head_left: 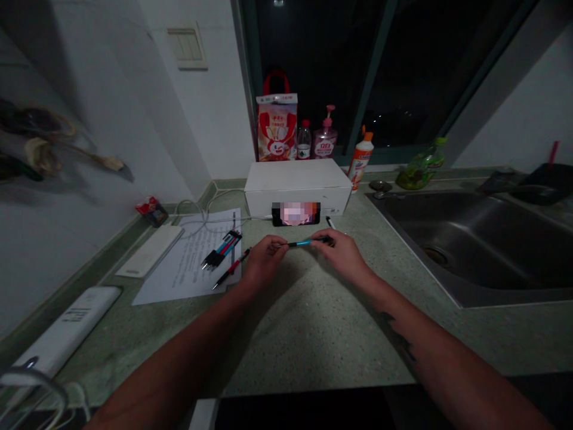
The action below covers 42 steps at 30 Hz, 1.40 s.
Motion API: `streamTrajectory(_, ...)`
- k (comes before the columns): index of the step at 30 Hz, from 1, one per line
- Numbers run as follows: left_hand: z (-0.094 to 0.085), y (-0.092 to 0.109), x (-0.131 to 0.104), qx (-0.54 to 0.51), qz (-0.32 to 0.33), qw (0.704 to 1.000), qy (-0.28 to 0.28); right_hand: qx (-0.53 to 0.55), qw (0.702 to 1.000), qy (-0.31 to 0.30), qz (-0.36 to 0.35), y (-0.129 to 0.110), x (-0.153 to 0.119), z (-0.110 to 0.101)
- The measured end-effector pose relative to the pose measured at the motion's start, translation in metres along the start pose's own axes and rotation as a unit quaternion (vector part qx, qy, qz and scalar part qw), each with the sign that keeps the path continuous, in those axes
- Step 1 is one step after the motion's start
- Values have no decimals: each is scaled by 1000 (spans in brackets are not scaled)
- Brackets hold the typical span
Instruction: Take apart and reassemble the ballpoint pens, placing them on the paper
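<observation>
My left hand (pixel 265 258) and right hand (pixel 342 252) pinch opposite ends of a blue pen (pixel 303 243). A phone (pixel 296 214) stands beyond.

The pink pump bottle (pixel 325 142) reads "立白".

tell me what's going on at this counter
A person holds a blue-and-black pen over the counter, left hand at one end, right hand at the other. A bunch of pens lies on a printed sheet to the left, with a red-and-black pen nearer the left hand. A lit phone stands in front of a white box.
</observation>
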<state>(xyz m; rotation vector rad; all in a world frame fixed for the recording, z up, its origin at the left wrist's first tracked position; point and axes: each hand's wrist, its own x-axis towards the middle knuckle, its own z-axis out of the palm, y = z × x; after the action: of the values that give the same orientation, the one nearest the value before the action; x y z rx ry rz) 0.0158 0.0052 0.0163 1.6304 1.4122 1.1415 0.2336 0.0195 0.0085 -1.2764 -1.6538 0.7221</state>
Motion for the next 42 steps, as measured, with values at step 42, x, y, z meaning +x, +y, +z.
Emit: streamTrajectory(42,8,-15,-7,81,69,990,-90,-329,937,42,106,21,18,-43)
